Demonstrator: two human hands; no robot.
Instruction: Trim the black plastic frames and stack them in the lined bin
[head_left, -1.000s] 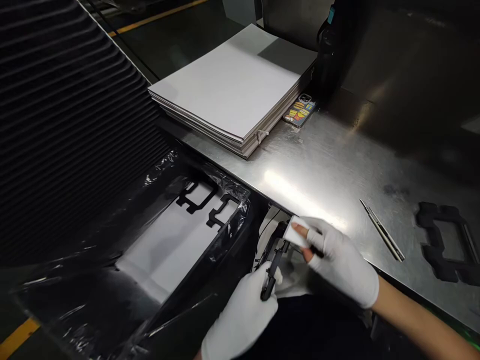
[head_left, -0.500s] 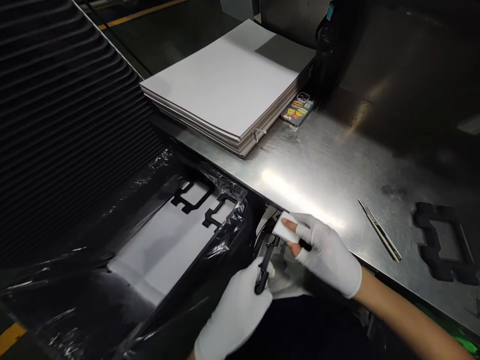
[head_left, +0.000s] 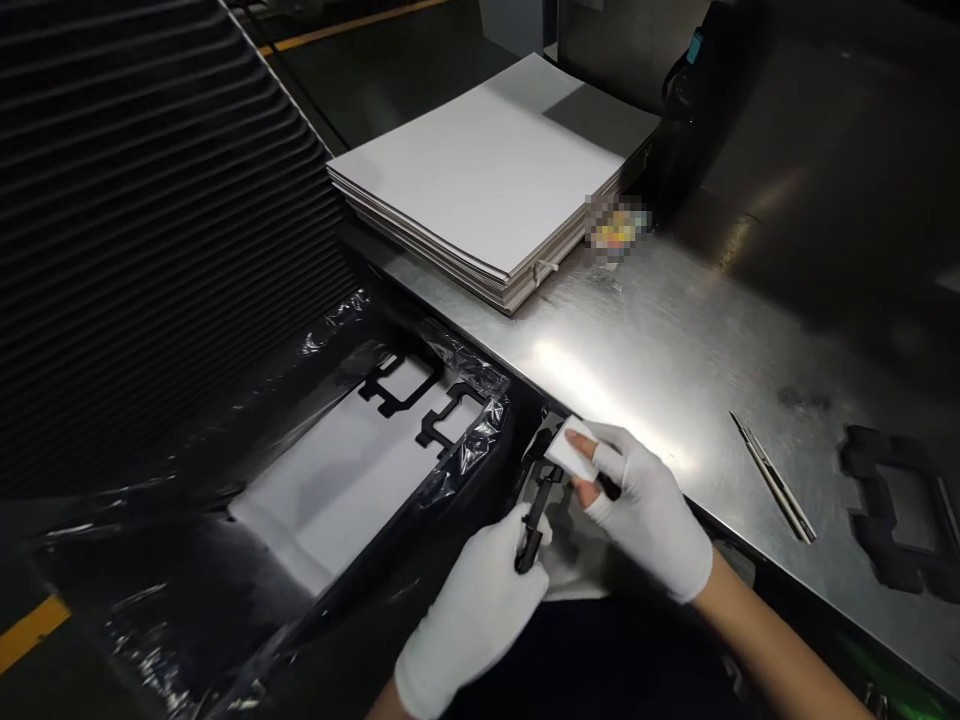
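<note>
View shifted slightly since earlier frame, gloved left hand still gripping thin black plastic part, gloved right hand pinching small white wipe against its half-hidden upper end.

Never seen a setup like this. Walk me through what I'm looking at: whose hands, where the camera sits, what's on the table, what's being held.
The camera sits on a person's head, looking down at their own gloved hands. The left hand grips a thin black part; the right hand pinches a small white pad against it. On the steel table lie a stack of white sheets, tweezers and a black foam frame. Left of it, a plastic-lined box holds similar black parts.
</note>
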